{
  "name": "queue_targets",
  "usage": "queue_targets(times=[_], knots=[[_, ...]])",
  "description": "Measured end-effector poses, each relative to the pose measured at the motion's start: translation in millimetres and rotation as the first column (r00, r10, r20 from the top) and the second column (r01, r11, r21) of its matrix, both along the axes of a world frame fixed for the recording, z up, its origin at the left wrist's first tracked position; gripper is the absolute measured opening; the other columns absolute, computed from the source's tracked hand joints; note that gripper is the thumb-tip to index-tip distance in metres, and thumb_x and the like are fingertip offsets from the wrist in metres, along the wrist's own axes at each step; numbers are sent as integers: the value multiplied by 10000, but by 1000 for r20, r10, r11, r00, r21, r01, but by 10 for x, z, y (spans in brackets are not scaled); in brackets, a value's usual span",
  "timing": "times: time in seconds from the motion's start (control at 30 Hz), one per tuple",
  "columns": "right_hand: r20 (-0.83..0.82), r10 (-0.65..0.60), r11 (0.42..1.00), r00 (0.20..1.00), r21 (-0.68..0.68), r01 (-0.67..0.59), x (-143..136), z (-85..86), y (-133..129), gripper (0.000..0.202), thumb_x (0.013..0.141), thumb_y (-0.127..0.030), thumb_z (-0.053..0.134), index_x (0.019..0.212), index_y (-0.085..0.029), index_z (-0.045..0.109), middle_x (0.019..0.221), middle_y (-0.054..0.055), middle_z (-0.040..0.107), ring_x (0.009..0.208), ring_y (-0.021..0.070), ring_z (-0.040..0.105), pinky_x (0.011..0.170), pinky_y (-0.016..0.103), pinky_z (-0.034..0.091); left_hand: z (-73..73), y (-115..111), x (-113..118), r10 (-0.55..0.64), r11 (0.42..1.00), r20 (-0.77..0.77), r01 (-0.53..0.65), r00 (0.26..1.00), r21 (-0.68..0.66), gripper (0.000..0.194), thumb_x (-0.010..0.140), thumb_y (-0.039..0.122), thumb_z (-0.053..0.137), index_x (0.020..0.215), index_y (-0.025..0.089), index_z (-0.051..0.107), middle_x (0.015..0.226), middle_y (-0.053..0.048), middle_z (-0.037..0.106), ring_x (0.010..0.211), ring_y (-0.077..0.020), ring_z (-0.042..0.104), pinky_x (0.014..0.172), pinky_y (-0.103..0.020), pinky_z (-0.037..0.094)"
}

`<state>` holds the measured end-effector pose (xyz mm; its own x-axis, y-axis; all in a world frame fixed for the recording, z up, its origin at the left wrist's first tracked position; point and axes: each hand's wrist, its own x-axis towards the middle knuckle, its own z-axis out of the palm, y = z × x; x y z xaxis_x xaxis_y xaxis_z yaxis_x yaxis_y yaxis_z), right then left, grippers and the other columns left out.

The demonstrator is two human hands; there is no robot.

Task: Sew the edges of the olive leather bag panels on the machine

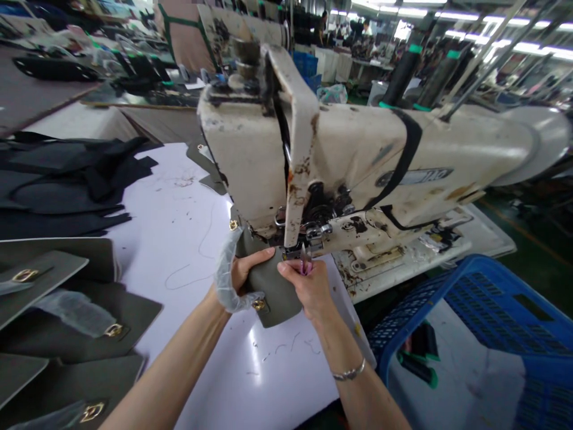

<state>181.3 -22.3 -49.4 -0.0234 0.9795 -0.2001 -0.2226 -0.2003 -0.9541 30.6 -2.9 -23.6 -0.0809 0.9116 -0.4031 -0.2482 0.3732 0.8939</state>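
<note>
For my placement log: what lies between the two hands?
The grey-green panel lies between the left hand and the right hand, in the head view.

The sewing machine (358, 143) hides part of the olive piece (276, 294)

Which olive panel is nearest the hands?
The olive panel between the left hand and right hand, its wrapped handle arching over the left wrist. Other panels lie farther off, at left or beyond the sewing machine.

Thread spools (417, 368) in blue basket (537, 325).
</note>
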Motion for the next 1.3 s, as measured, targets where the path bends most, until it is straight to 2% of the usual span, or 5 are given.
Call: queue_targets(times=[0.17, 0.43, 0.87, 1.03, 1.3], knots=[[14, 36, 999, 999, -6, -36, 25, 28, 28, 188, 724, -354, 793, 639, -189, 764, 583, -15, 618, 591, 159, 535, 621, 302, 426, 36, -4, 43, -17, 999, -7, 17, 1000, -46, 605, 662, 389, 919, 1181, 185, 684, 1029, -110, 788, 804, -301, 758, 710, -378, 652], [-8, 21, 1000, 1000, -9, -21, -48, 17, 100, 201, 702, -364, 793, 618, -193, 729, 586, -18, 602, 592, 158, 518, 631, 304, 431, -61, 119, -71, 0, 999, -106, -5, 994, -48, 507, 647, 350, 896, 1082, 193, 689, 895, -68, 783, 832, -316, 753, 700, -361, 631], [-68, 1, 999, 998, 36, 2, -64, -5, 130, 157, 706, -294, 793, 612, -188, 727, 587, -27, 599, 605, 144, 501, 647, 289, 422, -37, 146, -65, -31, 999, -124, 36, 992, 34, 626, 670, 334, 855, 1250, 184, 674, 1054, -78, 789, 1004, -347, 735, 756, -353, 640], [-106, 2, 1000, 994, 13, 0, -65, 17, 142, 192, 688, -292, 794, 576, -189, 677, 588, -26, 594, 601, 142, 498, 637, 291, 420, -60, 149, -80, 0, 997, -96, 8, 995, 79, 666, 658, 325, 868, 1268, 196, 636, 1094, -62, 778, 943, -301, 745, 753, -321, 629], [-122, 4, 1000, 993, -6, -5, -63, 5, 153, 235, 656, -335, 848, 594, -180, 682, 620, -8, 626, 627, 150, 512, 671, 311, 443, -145, 174, -40, 93, 996, -28, -92, 995, 8, 657, 543, 372, 904, 1150, 209, 710, 1026, -109, 788, 745, -312, 742, 598, -384, 624]])
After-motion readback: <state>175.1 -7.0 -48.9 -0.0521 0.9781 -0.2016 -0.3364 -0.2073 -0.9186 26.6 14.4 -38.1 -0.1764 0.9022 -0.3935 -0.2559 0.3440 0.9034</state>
